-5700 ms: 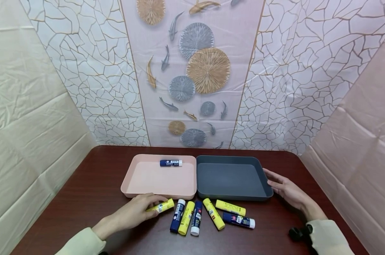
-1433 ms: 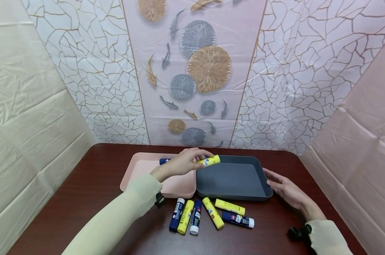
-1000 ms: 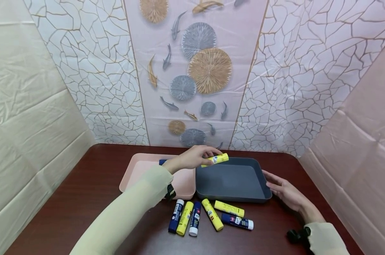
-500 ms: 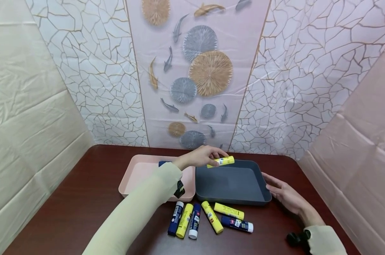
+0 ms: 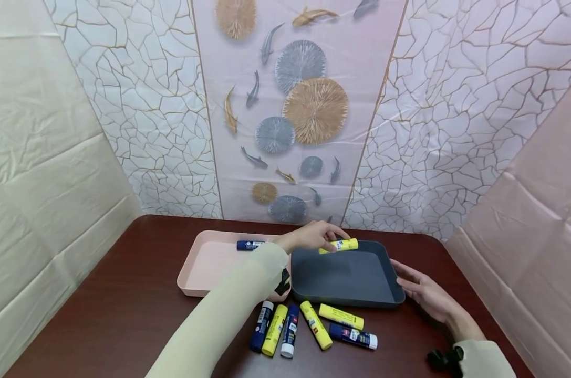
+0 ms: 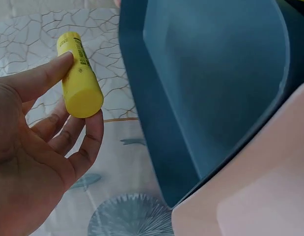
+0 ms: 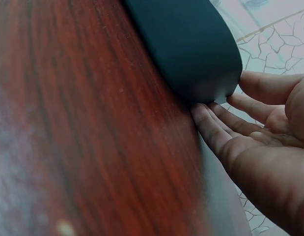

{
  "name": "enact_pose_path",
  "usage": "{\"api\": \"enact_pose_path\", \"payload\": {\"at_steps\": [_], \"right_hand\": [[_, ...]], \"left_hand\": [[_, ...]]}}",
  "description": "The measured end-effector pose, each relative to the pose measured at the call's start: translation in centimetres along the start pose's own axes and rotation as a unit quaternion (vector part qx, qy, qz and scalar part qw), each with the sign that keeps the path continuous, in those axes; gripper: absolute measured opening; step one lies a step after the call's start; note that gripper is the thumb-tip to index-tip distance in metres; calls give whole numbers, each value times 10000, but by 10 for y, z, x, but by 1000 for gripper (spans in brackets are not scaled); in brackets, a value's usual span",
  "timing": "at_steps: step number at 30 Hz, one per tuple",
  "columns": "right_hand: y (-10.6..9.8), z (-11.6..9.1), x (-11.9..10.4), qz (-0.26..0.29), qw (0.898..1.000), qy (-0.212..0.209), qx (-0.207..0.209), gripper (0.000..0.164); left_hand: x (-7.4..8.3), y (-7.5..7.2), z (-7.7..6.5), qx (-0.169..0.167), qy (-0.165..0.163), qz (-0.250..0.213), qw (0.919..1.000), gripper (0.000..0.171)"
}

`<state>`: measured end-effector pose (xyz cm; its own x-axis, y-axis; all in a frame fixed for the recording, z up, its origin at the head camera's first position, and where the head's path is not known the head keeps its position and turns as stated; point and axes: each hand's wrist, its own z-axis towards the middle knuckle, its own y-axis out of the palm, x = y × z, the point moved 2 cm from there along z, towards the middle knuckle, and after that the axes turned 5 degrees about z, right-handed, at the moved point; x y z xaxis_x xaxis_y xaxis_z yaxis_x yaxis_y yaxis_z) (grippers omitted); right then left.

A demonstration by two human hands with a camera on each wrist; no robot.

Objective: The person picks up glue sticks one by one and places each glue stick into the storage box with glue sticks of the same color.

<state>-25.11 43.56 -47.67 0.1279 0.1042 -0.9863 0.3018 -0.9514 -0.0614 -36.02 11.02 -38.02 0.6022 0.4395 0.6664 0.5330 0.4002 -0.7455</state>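
While our left hand (image 5: 313, 235) pinches the yellow glue stick (image 5: 349, 244) near the far edge of the dark tray (image 5: 344, 278), our right hand (image 5: 428, 296) rests relaxed fingers against its right edge; we judge the stick light, rigid, best held mid-barrel.

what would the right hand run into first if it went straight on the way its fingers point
The right hand would most likely meet the dark tray, at its right wall; the fingers appear to touch it.

1 yellow glue stick (image 5: 348, 244), sideways, above 1 dark blue-grey tray (image 5: 346, 275)
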Motion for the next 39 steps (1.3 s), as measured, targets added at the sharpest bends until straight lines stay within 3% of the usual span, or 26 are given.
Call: {"api": "enact_pose_path", "payload": {"at_steps": [5, 17, 24, 39], "right_hand": [[1, -1, 2, 43, 10000, -70, -54, 68], [0, -2, 0, 64, 9999, -127, -24, 69], [1, -2, 1, 38, 9999, -129, -89, 68], [0, -1, 2, -35, 10000, -44, -22, 69]], "left_hand": [[-5, 10, 11, -31, -105, 124, 9999, 43], [-8, 8, 30, -33, -381, 303, 9988, 42], [-11, 14, 34, -41, -523, 235, 9983, 42], [-21, 22, 37, -338, -720, 824, 9934, 40]]}}
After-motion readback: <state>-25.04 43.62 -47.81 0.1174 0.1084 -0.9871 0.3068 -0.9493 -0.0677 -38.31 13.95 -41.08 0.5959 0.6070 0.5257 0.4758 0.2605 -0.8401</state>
